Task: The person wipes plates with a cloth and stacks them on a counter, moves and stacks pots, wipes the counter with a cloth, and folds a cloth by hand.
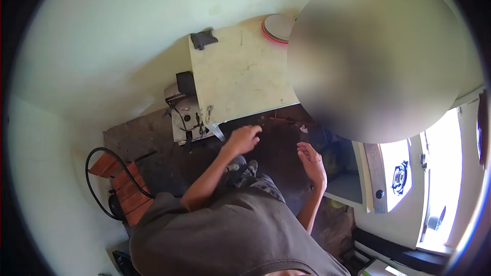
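My left hand (243,140) hovers above the dark floor, just in front of the near edge of a pale table (245,79). Its fingers are loosely bent with the tips apart, and I see nothing in it. Off to the right, my right hand (312,164) is raised with its fingers stretched out and holds nothing visible. It is nearest to an open-fronted cabinet (345,186) beside the stove. Neither hand touches the table.
Stacked plates (279,26) and a dark cloth (204,39) lie on the table. A gas stove (394,176) stands at right. Left of the table is a dusty appliance (188,118) with cables; a brown slatted seat (134,191) stands further left. A large round blur covers the upper right.
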The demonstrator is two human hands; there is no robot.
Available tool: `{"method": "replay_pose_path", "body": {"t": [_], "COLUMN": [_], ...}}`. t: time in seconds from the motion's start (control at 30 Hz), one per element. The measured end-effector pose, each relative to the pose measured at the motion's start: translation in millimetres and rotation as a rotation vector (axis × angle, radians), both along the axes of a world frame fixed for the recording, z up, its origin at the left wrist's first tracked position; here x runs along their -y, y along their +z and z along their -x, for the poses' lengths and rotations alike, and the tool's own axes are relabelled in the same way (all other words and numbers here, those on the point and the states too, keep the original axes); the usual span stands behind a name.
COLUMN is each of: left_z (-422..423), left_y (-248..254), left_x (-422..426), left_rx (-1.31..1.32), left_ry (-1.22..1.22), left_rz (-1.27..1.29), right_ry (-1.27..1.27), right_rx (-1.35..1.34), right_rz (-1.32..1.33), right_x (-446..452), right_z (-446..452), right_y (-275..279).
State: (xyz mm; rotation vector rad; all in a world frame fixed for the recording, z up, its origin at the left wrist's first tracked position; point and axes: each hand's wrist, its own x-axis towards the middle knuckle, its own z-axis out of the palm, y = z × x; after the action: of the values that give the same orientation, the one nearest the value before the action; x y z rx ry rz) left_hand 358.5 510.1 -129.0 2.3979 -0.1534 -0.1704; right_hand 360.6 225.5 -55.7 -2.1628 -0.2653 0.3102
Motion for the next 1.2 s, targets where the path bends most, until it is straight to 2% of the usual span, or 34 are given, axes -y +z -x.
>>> {"method": "replay_pose_path", "body": {"t": [0.1,0.13,0.23,0.37,0.4,0.5,0.63,0.77,0.83,0.93,1.03,1.13,1.2], "left_z": [-26.6,-37.3,-77.7,-133.7,-140.2,-157.7,-166.6,-164.4,-164.5,-164.5,-166.3,-164.7,-165.0], "left_y": [1.8,-9.8,-41.0,-94.8,-92.7,-84.9,-81.9,-82.2,-79.9,-79.0,-83.6,-90.6,-92.1], "left_x": [-15.3,-21.8,-47.9,-107.6,-116.1,-114.0,-121.1,-118.8,-119.6,-122.3,-121.5,-119.3,-119.0], "left_rx": [0.034,0.145,0.195,0.512,0.495,0.353,0.257,0.194,0.180,0.153,0.132,0.180,0.201], "left_ry": [0.214,0.287,0.526,0.875,0.933,0.993,1.050,1.036,1.047,1.060,1.063,1.092,1.112], "left_rz": [0.085,0.124,0.140,-0.118,-0.245,-0.468,-0.423,-0.448,-0.417,-0.362,-0.348,-0.348,-0.391], "right_ry": [0.013,0.020,0.087,0.198,0.244,0.387,0.531,0.536,0.537,0.448,0.484,0.590,0.875], "right_rx": [-0.076,-0.113,-0.223,-0.240,-0.240,-0.157,0.077,0.370,0.525,0.768,0.866,0.743,0.607], "right_rz": [-0.091,-0.148,-0.203,-0.236,-0.237,-0.224,-0.134,-0.059,-0.019,0.171,0.174,0.028,-0.077], "right_x": [2.5,0.9,-11.8,-61.5,-78.8,-146.0,-248.1,-369.8,-429.4,-494.2,-524.1,-528.3,-509.6], "right_z": [-30.0,-41.4,-72.6,-121.1,-133.9,-188.1,-262.6,-337.2,-369.0,-383.3,-388.0,-365.0,-325.8], "right_y": [-7.9,-14.6,-41.7,-62.2,-61.5,-49.7,-45.6,-84.7,-121.2,-132.8,-145.9,-141.9,-116.1]}}
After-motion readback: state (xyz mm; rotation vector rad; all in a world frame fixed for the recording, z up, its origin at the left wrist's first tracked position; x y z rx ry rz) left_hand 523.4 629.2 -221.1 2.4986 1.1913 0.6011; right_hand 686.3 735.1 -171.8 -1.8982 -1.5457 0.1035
